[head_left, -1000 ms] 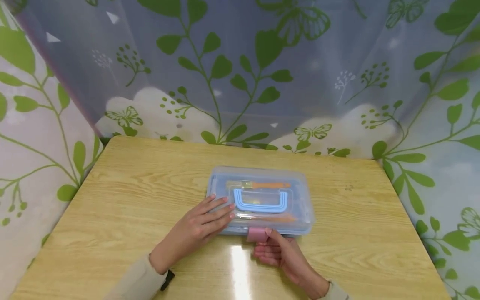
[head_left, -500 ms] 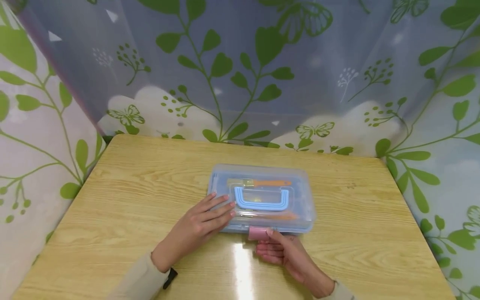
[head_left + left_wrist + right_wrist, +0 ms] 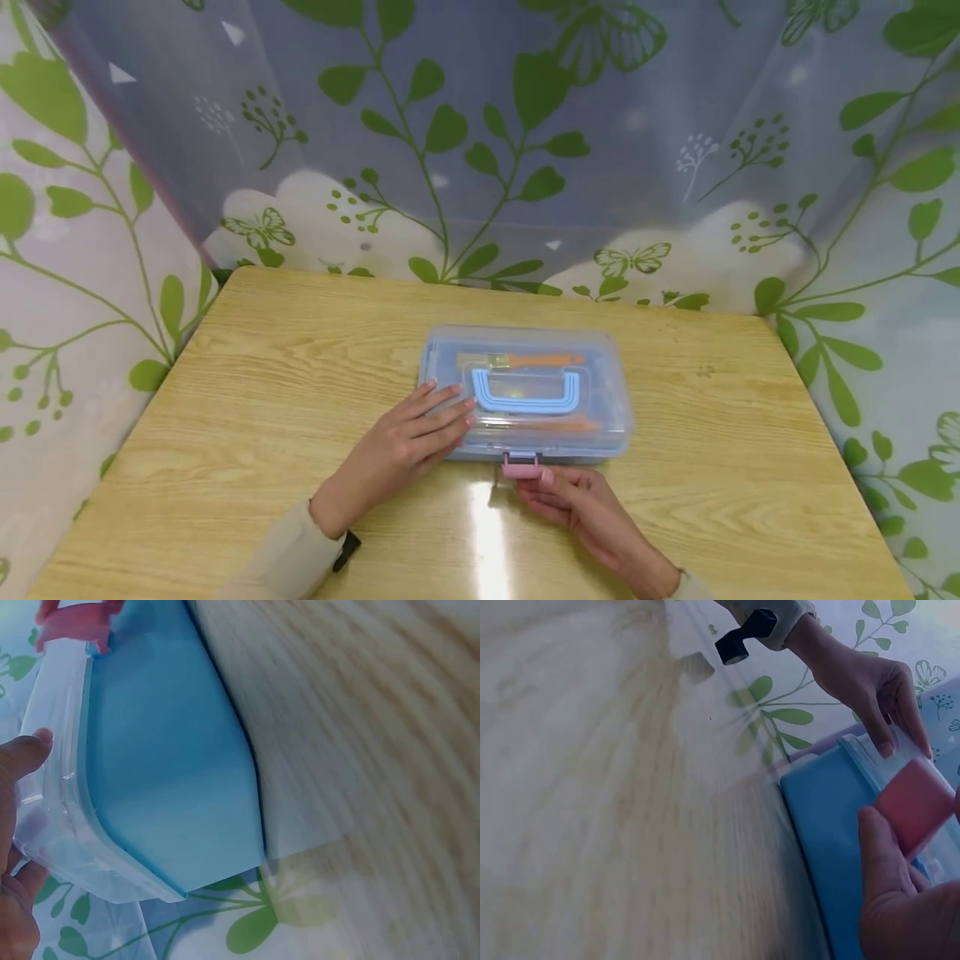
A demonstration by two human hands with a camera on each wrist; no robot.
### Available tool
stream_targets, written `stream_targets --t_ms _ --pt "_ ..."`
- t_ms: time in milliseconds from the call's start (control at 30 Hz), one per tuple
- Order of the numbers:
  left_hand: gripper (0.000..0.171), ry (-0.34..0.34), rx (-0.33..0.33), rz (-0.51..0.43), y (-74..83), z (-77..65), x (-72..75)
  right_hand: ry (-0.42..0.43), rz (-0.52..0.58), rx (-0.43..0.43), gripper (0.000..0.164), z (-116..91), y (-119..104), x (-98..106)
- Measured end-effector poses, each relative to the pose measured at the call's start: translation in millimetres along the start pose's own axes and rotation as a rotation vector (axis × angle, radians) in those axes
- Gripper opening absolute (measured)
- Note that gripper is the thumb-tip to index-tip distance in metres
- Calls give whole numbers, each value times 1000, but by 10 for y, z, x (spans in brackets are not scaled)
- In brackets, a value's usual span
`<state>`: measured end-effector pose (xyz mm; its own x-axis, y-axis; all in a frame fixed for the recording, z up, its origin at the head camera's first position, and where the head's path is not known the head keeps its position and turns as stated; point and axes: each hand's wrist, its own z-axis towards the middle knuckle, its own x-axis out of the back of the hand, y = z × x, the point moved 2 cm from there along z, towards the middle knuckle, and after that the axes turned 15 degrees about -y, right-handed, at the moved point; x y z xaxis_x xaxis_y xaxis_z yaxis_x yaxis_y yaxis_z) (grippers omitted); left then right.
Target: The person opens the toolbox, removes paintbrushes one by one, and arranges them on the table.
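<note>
Just now, small pink plastic latch (image 3: 522,472) tipped: half a second ago broad-faced, now edge-on to the head view. Suggests closure being worked; clear glossy plastic lid (image 3: 606,385) down. Right hand (image 3: 592,515) pinches latch; left hand (image 3: 403,443) lies on lid, fingers straight. Rectangular box (image 3: 165,765), smooth blue base (image 3: 829,810), sits ahead of and between both hands on yellowish wood-grain table (image 3: 307,333).

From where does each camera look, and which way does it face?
Head: on the head, facing forward and down at the box; left hand, right hand and sleeves show.
Left wrist: on that wrist, facing the box's blue front; left hand and part of right hand show.
Right wrist: on that wrist, facing across the table; right hand near, left hand beyond.
Both wrist views share the pink latch.
</note>
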<state>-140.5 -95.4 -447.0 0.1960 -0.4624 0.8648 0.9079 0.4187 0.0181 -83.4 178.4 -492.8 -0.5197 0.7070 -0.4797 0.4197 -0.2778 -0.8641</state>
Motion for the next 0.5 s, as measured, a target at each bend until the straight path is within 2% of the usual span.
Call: stream_targets --t_ms 167,300,400,500 --pt "31 8 8 -13 12 -3 -22 -55 -73 35 43 -39 -36 39" --pt "33 12 11 -19 5 12 -24 -18 -182 -17 57 -53 -66 82" --pt "29 16 11 -17 10 10 -21 25 -274 -71 60 -73 -76 105" --pt "31 21 12 -18 13 11 -29 30 -356 -87 60 -95 -82 130"
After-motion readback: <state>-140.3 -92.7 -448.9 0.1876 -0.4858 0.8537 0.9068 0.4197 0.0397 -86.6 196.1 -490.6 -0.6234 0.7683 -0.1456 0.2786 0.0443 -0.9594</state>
